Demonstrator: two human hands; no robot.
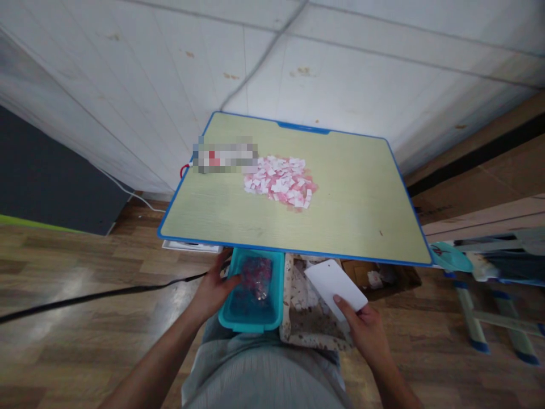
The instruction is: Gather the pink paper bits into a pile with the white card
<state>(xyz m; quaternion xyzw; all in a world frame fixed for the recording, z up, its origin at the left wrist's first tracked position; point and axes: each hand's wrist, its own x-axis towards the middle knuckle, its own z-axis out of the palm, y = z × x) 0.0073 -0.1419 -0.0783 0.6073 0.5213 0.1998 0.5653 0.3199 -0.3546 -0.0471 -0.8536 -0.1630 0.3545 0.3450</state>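
Grey shirt (261, 372) nearest; left hand (216, 288) clasps the tub's (255, 328) left rim below the bench's (357, 213) near edge, right hand (364, 325) holds a card (334, 287). Bumping that edge could scatter the bits (279, 182) mid-bench.

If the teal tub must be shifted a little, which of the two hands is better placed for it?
Probably the left hand: it is right beside the teal tub, with its thumb at the rim. The right hand is farther from it and holds a white card.

teal bin (279, 292): upright, open-topped | white card (334, 287): slanted, right of bin
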